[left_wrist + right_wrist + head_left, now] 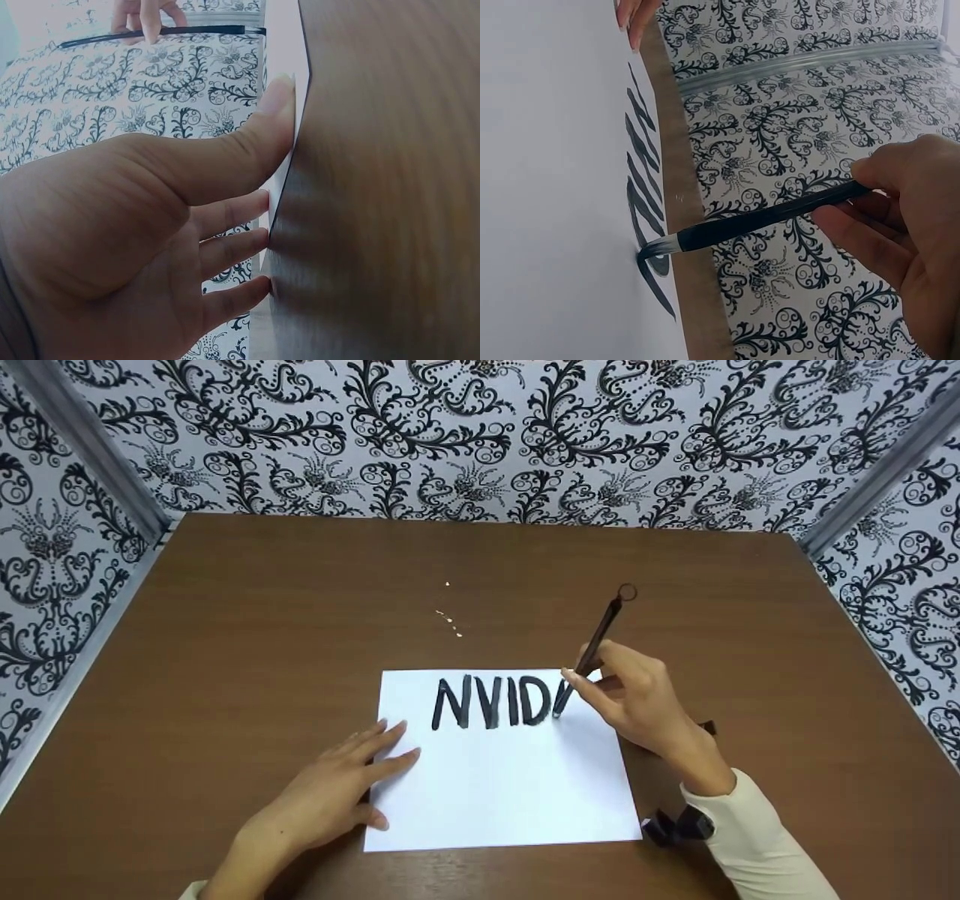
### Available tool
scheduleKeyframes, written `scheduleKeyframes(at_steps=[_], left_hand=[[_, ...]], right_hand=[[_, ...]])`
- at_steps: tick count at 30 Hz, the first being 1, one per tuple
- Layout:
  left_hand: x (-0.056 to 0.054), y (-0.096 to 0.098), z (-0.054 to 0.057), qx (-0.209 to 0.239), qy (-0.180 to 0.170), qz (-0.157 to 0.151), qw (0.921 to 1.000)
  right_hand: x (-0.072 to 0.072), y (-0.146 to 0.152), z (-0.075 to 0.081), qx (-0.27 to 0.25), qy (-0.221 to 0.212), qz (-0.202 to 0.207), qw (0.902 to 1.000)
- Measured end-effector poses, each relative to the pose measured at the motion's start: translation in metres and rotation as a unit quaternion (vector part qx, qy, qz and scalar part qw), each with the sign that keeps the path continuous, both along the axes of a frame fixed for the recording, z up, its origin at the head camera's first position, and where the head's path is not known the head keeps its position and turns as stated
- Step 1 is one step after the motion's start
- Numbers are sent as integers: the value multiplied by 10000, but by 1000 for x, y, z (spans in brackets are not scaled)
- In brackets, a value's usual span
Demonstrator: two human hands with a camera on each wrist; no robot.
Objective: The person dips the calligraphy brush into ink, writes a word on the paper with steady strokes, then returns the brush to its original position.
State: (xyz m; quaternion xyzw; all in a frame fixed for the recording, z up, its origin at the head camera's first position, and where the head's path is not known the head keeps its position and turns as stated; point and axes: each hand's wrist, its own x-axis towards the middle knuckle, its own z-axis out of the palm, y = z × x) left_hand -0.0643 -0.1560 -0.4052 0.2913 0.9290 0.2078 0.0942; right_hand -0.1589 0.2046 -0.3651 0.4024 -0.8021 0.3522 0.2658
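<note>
A white sheet of paper (502, 787) lies on the brown table, with the large black letters "NVID" (491, 702) near its top edge and part of another stroke after them. My right hand (637, 694) pinches a black calligraphy brush (600, 631) with a loop at its top end. Dark, wet-looking bristles (657, 247) meet the paper beside the D in the right wrist view. At the sheet's left edge my left hand (330, 787) rests with fingers spread. Its thumb (279, 101) and fingertips press on the paper in the left wrist view.
The brown table (225, 660) carries several small pale specks (450, 620) beyond the sheet. A black object (679, 825) shows at my right sleeve, by the paper's lower right corner. Black-and-white patterned panels (435, 435) with grey frame strips (97, 450) surround the table.
</note>
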Motion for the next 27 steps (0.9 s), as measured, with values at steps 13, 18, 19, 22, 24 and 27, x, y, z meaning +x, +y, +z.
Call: scheduleKeyframes(at_steps=[13, 18, 19, 22, 24, 27], left_hand=[[0, -1, -1, -46, 24, 14, 10000], [0, -2, -1, -59, 17, 12, 10000], [0, -2, -1, -66, 13, 7, 10000], [0, -2, -1, -73, 7, 0, 10000], [0, -2, -1, -90, 22, 3, 10000], [0, -1, -2, -79, 75, -23, 9999]], right_hand=[[3, -3, 0, -1, 52, 373, 9993], [5, -2, 6, -15, -28, 296, 9996], [5, -1, 8, -71, 7, 255, 9996], [3, 4, 13, -394, 255, 112, 9988], [-1, 8, 15, -580, 427, 30, 9974], [-6, 14, 14, -672, 452, -58, 9967]])
